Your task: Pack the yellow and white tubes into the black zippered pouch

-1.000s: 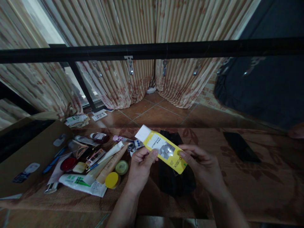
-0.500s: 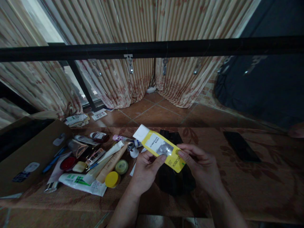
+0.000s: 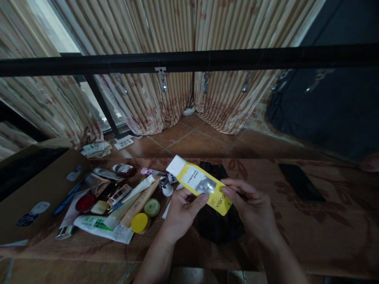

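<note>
Yellow tube (image 3: 217, 203) held tilted above a black pouch-like item (image 3: 220, 230), white cap (image 3: 176, 165) toward the far left. Left hand (image 3: 182, 213): thumb pressed on the printed face, fingers mostly hidden beneath, closed to about the tube's thickness. Right hand (image 3: 251, 201): thumb and fingers pinching the near right end; contact behind the tube cannot be seen.

Risks, judged from the present pose:
- Slip: the cap end juts out unsupported. If the left thumb eased, the tube could pivot about the right pinch and drop onto the black item
- Squeeze: thumb pressure on a seemingly soft body could force contents toward the cap; whether it is sealed cannot be told
- Knock: the silver-topped bottle (image 3: 166, 187) stands just beyond the left hand. A leftward sweep could topple it, or push the green jar (image 3: 152, 208) into the yellow-lidded jar (image 3: 141, 223) close beside it
</note>
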The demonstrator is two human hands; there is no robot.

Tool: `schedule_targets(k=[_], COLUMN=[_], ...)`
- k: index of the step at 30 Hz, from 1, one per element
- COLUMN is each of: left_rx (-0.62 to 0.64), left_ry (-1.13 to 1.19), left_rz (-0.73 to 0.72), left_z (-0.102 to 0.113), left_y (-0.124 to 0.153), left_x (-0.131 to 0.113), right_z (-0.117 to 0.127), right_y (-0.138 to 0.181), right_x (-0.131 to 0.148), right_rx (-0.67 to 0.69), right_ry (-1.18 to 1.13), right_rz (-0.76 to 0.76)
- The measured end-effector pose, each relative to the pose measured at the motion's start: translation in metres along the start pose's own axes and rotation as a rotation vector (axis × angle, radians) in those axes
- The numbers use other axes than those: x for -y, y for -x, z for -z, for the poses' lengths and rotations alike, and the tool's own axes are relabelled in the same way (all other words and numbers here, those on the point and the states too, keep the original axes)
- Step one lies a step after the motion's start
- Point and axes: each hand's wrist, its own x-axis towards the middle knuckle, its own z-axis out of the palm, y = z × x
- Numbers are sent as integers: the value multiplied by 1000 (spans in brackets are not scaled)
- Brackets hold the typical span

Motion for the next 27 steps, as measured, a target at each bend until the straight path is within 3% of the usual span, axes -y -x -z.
schedule_targets(k=[4,27], left_rx=[63,20], left_ry=[24,-13], left_rz=[40,-30], left_z=[-3,-3], left_y=[2,0], left_x=[3,0], right_z=[-1,-4], right_y=[0,3], right_x=[0,1], right_rx=[-3,107], right_ry=[-9,44], right_rz=[11,49])
